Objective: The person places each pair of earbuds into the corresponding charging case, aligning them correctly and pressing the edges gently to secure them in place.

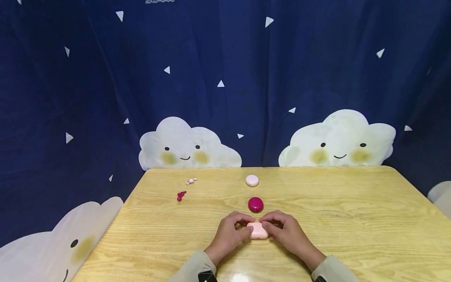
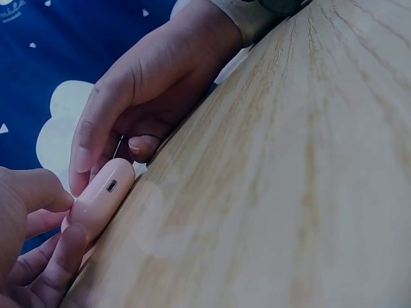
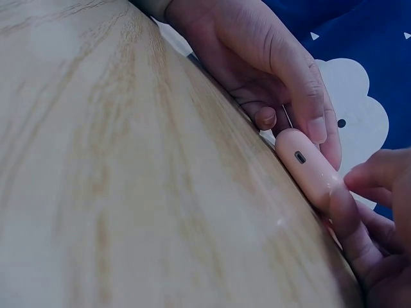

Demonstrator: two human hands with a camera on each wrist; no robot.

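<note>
- The left hand (image 1: 230,232) is pinching one end of a pink earbud charging case (image 1: 259,231), its thumb and forefinger closing narrowly on the shell.
- The right hand (image 1: 288,234) is gripping the opposite end in much the same way, so both hands are sharing the hold.
- The pink charging case is sitting low at the wooden tabletop (image 1: 356,219), between the hands and just on the person's side of a round magenta case (image 1: 255,204); its charging port (image 3: 300,156) is facing the person.
- A round pale pink case (image 1: 252,180) is lying farther back, with magenta earbuds (image 1: 179,197) and pale pink earbuds (image 1: 190,181) resting well apart to the left.
- Whether the lid is parting from the body is not showing clearly; the fingers are covering both ends.
- Judging by the smooth, glossy shell, good handling is calling for light, even pressure from both sides, since a harder squeeze on one end could be tipping or spinning it.
- Bracing the body low with one hand while leaving the other free for fine work is probably giving the best control.
- Forward fingertips are working near the round magenta case, so small motions are likely safest against nudging it.
</note>
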